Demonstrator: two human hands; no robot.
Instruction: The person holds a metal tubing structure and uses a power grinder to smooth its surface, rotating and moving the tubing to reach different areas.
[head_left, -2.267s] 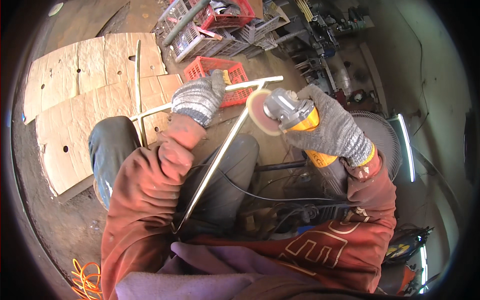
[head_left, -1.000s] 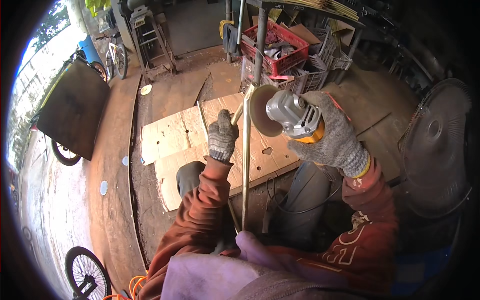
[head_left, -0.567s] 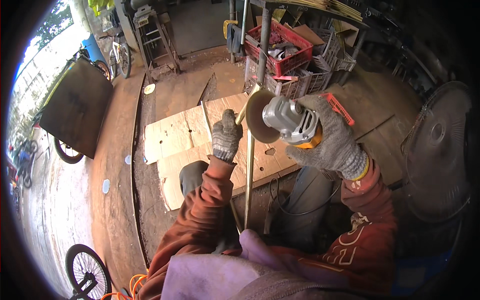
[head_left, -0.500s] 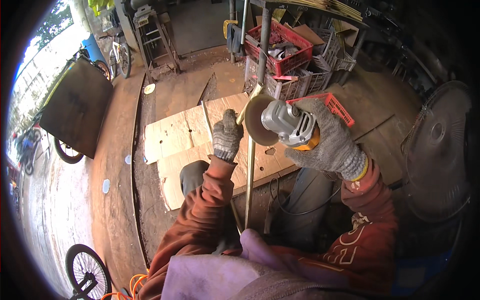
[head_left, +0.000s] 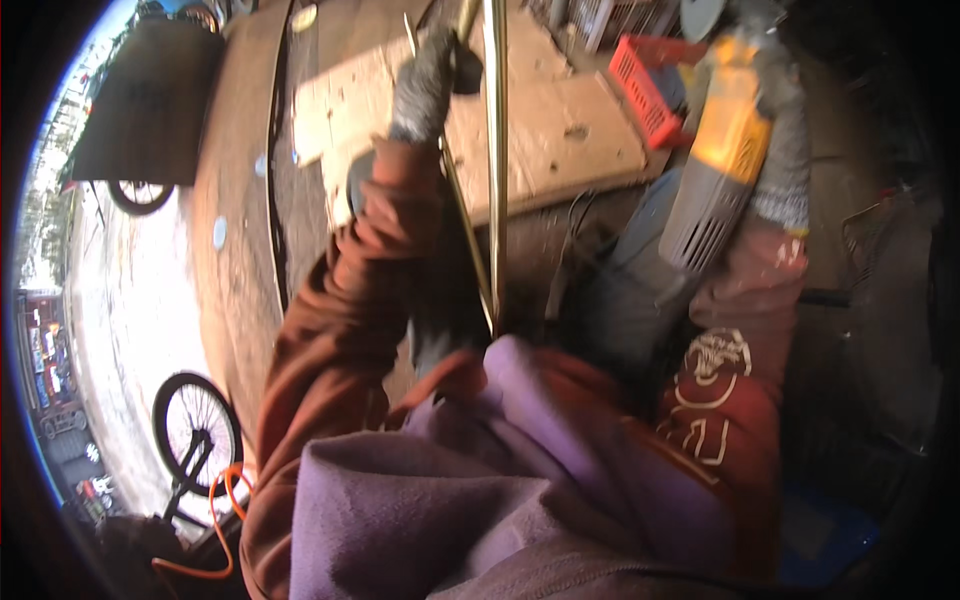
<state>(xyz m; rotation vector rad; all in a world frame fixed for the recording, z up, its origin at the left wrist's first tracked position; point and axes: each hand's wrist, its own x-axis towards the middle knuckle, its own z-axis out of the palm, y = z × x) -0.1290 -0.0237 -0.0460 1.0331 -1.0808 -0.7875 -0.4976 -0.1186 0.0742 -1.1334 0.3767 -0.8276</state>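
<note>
My left hand (head_left: 430, 85), in a grey knit glove, is closed around a brass-coloured metal tube (head_left: 466, 16) near the top edge. Close beside it, a longer brass tube (head_left: 497, 150) runs down toward my lap. A thinner brass rod (head_left: 466, 215) meets it low down at a narrow angle. On the right, my gloved right hand (head_left: 785, 120) grips a yellow and grey angle grinder (head_left: 725, 130), held away from the tubes with its body slanting down toward my leg. Motion blurs the grinder's head and disc at the upper edge.
Flattened cardboard (head_left: 560, 140) lies on the floor ahead. A red plastic crate (head_left: 645, 95) stands beside the grinder. At the right is a dark fan (head_left: 900, 310). To the left are a bicycle wheel (head_left: 197, 435), an orange cable (head_left: 222, 530) and a dark panel (head_left: 150, 100).
The grinder has moved off the brass tube, out to the right, and turned so its body points down. My left hand keeps its hold. The whole view has tilted down toward my lap.
</note>
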